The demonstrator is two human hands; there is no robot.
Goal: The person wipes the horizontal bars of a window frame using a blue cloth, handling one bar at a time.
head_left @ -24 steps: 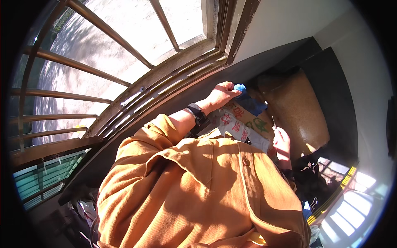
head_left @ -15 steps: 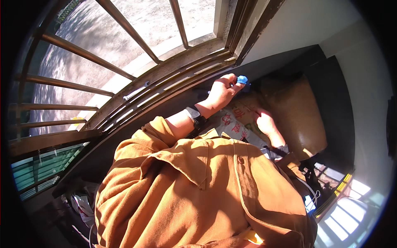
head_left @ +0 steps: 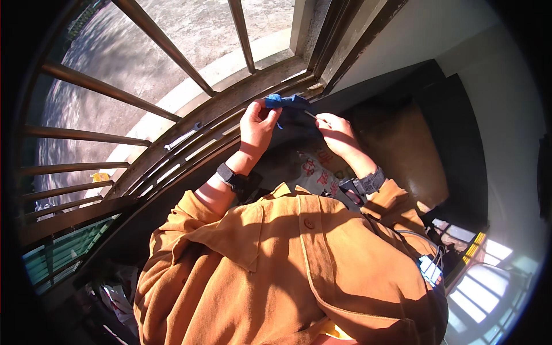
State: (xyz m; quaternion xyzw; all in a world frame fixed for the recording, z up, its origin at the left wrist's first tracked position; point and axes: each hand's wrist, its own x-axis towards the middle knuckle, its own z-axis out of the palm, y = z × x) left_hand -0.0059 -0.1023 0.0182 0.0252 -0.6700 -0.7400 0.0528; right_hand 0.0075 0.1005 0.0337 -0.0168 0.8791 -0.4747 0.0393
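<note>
Sunlight falls through a window with brown bars (head_left: 164, 49) beyond the left hand (head_left: 257, 127), brightening its fingers. That hand pinches a bunched blue piece of thin material (head_left: 275, 101) between thumb and fingers; a short strand hangs below the grip. From the pinch, the blue piece runs out to the right, its long axis lying roughly crosswise between the two hands, with the darker part on the far side from the left fingers. The left hand is the nearer, touching it; the right hand (head_left: 339, 138) is just beside its free end, a little lower, fingers closed around a slim pale tool (head_left: 311, 115). The tool slants up and left from the right fingers toward that end; whether its tip touches the blue cannot be told.

Half a second ago the right hand was well below the blue piece, over the printed sack; now it is raised close to it. The left hand has shifted left, toward the sill, and the blue piece now stretches out to its right.

Farther out, a spanner (head_left: 183, 137) rests on the sill left of the left hand, the white sack (head_left: 312, 174) lies below both hands, and a large brown rounded object (head_left: 415, 155) stands right of the right hand.
</note>
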